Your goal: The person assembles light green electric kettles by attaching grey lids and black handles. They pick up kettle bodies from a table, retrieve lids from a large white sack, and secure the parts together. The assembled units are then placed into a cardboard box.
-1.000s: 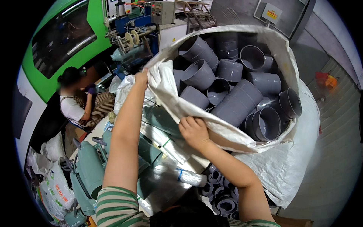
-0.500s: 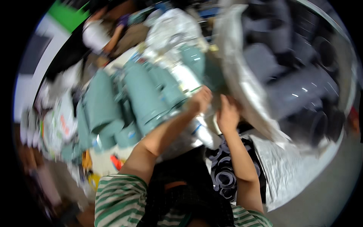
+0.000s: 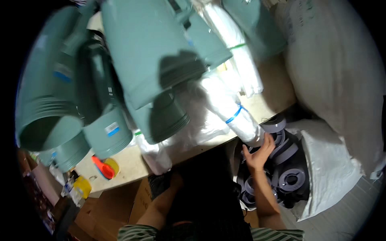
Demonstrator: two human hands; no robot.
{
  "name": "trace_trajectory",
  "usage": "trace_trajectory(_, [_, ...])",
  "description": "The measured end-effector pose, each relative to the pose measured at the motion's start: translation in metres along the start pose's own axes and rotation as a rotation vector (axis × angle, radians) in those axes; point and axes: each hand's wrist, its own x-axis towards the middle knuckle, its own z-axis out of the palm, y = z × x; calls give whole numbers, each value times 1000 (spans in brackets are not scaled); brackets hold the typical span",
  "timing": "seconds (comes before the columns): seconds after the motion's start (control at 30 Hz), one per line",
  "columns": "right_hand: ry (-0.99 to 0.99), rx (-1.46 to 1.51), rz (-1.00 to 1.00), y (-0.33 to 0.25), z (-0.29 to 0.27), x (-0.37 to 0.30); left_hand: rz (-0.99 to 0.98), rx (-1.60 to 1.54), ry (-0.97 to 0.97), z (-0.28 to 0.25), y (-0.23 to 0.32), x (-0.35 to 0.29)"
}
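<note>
One roll of clear plastic (image 3: 234, 113) with a blue band lies on the table (image 3: 130, 164), its near end just by the right hand (image 3: 259, 156). That hand is open, thumb apart and fingers spread; whether they touch the roll, I cannot tell. The left hand (image 3: 175, 181) is dim against the black apron (image 3: 203, 178), near the table edge, and I cannot tell if it is open or closed. Beyond it lie big green tubs (image 3: 150, 52). Farther out from the right hand is another roll (image 3: 245, 66) with a green band. Below and beside the right hand, grey plastic parts (image 3: 291, 179) fill an open white sack (image 3: 331, 160); a bulging pale sack (image 3: 333, 72) stands to its right.
</note>
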Motion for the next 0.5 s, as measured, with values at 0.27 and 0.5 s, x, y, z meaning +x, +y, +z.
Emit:
trace_trajectory(0.27, [-173,-126,-266,6,55,38,-104,-74,-669,153,-36,46])
trace_trajectory(0.5, [-3,-133,-287,-19,75,8,33,-190,-332,158,-8,90])
